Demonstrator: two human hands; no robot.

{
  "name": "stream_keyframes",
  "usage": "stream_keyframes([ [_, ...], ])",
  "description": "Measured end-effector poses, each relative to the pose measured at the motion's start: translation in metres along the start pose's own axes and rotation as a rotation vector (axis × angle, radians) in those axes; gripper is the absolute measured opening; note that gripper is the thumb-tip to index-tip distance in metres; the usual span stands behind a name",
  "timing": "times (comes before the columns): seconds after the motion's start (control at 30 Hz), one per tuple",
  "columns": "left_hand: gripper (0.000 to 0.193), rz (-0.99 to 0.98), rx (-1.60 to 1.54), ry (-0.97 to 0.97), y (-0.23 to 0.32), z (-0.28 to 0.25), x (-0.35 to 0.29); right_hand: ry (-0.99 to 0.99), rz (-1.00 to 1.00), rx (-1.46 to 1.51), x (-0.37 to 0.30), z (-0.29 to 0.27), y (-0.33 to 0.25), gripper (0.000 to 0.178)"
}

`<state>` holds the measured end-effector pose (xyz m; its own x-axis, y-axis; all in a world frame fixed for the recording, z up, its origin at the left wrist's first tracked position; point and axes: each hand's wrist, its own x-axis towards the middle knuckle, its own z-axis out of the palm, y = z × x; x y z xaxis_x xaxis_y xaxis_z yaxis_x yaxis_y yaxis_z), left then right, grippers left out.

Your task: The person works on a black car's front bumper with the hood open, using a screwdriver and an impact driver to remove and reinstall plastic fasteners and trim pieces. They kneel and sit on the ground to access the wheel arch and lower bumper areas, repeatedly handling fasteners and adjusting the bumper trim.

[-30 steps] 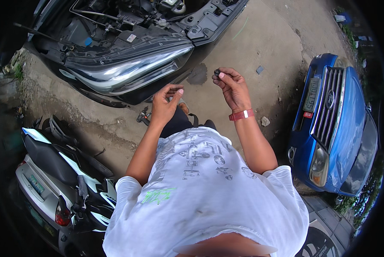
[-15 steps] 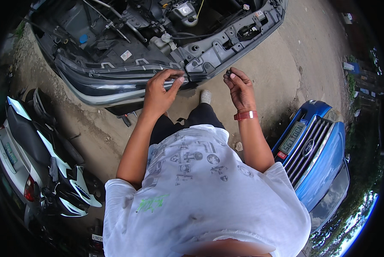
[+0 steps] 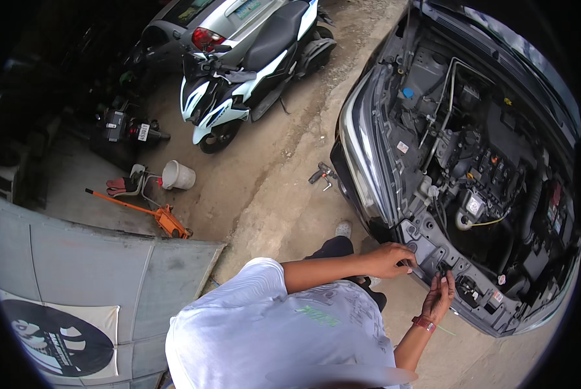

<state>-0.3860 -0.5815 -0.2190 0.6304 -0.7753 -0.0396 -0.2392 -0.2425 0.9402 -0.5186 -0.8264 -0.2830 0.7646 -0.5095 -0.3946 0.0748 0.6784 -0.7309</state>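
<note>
My right grip is pinched nearly closed, thumb against fingers, on a small black piece that shows just at the fingertips, over the grey front panel of the dark car. Whether the piece touches the panel I can't tell. My left grip is just to the left of it, palm down, fingers half curled at the panel's outer edge; their undersides are hidden, so I can't tell whether they have hold of anything. A red watch sits on the wrist below my right grip.

The panel stands between both grips and the engine, which lies beyond and to the right. Up from my left grip runs the long headlight, and between that and the engine is a pale reservoir. A blue cap is farther off in the same direction.

To the left of my left grip, a dark hand tool lies on the ground near the bumper. Well apart, farther left, are a white bucket and an orange floor jack. A black-and-white scooter stands far up-left, beside a silver car.
</note>
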Motion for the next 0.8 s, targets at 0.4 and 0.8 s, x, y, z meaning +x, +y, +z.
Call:
stream_keyframes([
  [0.4, 0.025, -0.026, 0.267, 0.186, 0.008, 0.011, -0.016, -0.222, 0.135, -0.144, 0.045, 0.032, -0.009, 0.030],
  [0.8, 0.044, 0.245, 0.665, 0.188, -0.027, 0.041, 0.071, -0.090, -0.189, -0.533, 0.030, 0.001, -0.073, 0.022],
])
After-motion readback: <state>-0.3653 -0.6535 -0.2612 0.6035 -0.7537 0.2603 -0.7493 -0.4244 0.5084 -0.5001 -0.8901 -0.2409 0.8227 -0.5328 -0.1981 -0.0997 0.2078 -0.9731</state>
